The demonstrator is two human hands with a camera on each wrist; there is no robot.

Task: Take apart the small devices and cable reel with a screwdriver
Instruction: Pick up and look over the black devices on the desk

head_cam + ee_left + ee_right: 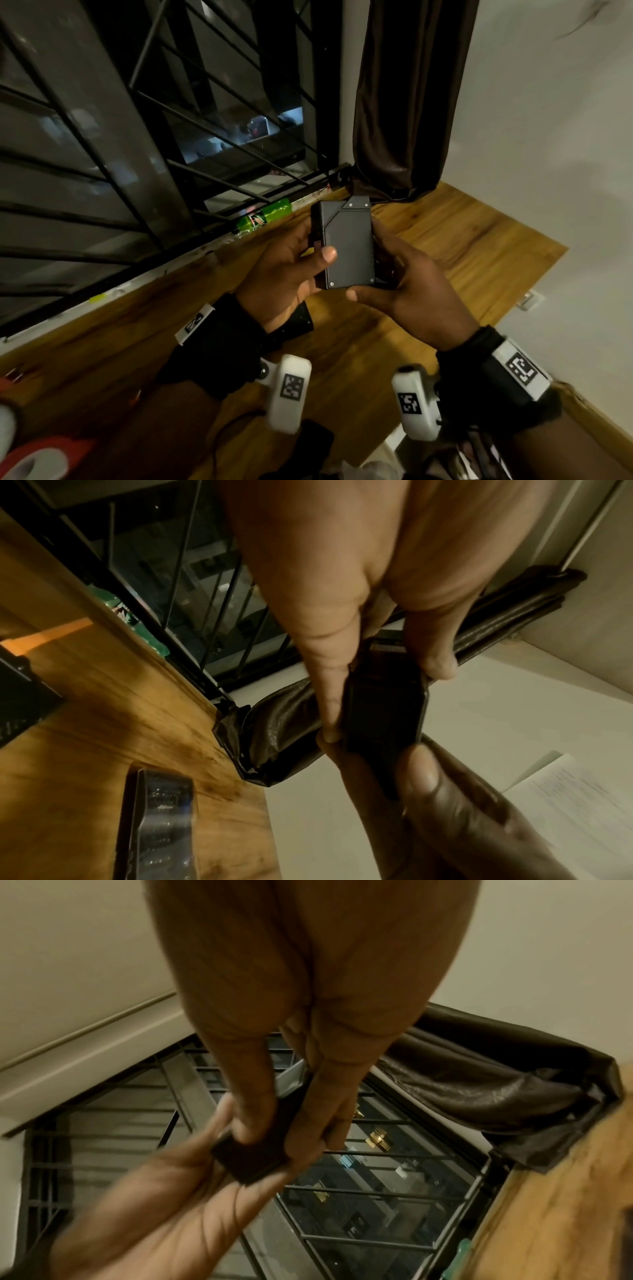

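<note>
Gripping a small black device [346, 245] above the wooden table [462, 240], the left hand [287, 274] curls round its left edge with the thumb on the face, and the right hand [404, 287] clasps the right edge and near corner. A green bottle [265, 217] lies far left by the barred window [102, 154].

From the left wrist, fingers [329, 696] and thumb pinch the device [383, 718].

From the right wrist, the view is blurred; both hands hold the device [250, 1156].
</note>
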